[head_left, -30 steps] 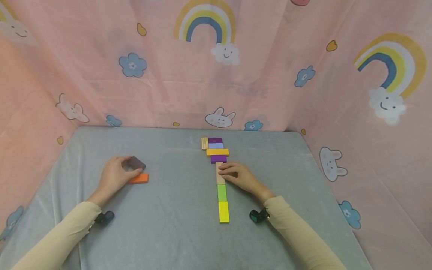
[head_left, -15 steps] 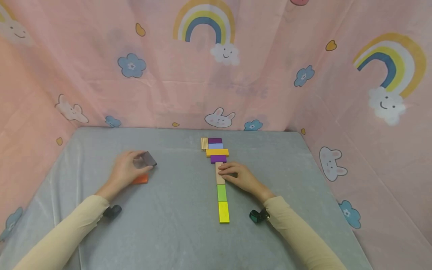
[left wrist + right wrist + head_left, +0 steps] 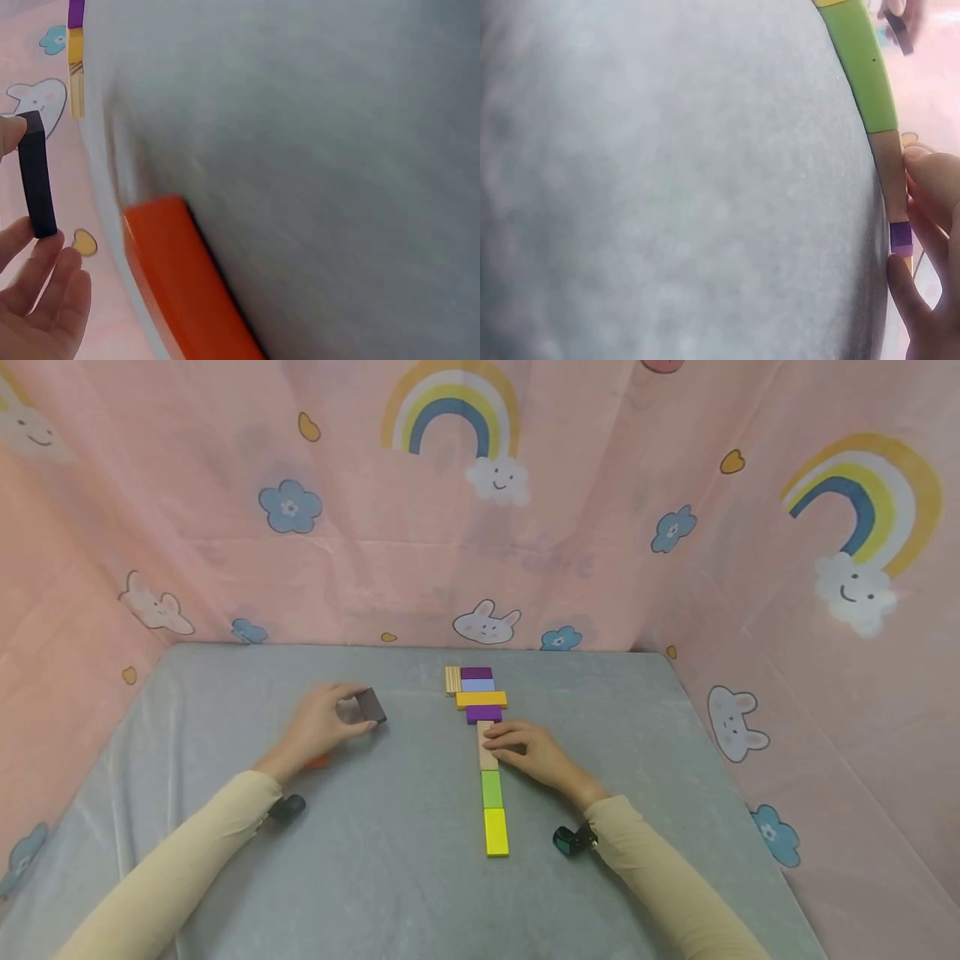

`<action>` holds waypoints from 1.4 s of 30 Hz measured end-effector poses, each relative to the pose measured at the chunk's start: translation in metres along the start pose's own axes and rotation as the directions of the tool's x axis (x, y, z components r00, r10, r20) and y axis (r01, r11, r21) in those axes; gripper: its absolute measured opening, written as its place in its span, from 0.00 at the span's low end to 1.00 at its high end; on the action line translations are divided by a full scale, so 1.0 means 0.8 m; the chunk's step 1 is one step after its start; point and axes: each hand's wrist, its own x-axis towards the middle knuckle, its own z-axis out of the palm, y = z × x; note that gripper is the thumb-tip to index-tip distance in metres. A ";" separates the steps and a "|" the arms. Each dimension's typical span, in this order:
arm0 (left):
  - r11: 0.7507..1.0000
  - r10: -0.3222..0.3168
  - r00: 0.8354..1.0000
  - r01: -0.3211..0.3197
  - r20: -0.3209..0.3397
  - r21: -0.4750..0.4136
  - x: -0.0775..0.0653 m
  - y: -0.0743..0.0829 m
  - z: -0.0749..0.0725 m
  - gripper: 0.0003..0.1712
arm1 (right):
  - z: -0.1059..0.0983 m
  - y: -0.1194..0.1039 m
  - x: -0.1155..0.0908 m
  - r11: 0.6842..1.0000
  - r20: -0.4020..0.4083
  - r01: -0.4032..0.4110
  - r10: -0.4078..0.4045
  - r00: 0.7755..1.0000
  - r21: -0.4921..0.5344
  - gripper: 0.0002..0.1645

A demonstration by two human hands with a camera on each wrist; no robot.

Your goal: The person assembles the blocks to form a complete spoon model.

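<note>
My left hand (image 3: 322,718) pinches a dark grey rectangular block (image 3: 371,705) by its two ends, thumb on one side and fingers on the other. In the left wrist view this block (image 3: 37,176) looks raised off the cloth. Under the left wrist lies an orange block (image 3: 187,277), mostly hidden in the head view. At the row of blocks, my right hand (image 3: 536,758) rests its fingertips on a tan wooden block (image 3: 487,758). Below that come a light green block (image 3: 491,789) and a yellow block (image 3: 496,832), end to end.
Above the tan block lie a purple block (image 3: 483,715), an orange-yellow one (image 3: 482,700), a light blue one (image 3: 477,685), a dark purple one (image 3: 476,673) and a striped wooden piece (image 3: 452,681). A grey cloth (image 3: 390,860) covers the table; a pink curtain (image 3: 360,577) hangs behind.
My left hand has carried the dark grey block right and slightly away from me, past the orange block, which its wrist now mostly covers. My right hand has stayed on the tan block.
</note>
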 end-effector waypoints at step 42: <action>0.987 0.129 0.972 -0.106 0.197 -0.125 0.143 0.118 0.110 0.39 | 0.001 0.002 0.001 1.000 0.007 0.013 -0.013 1.000 0.002 0.13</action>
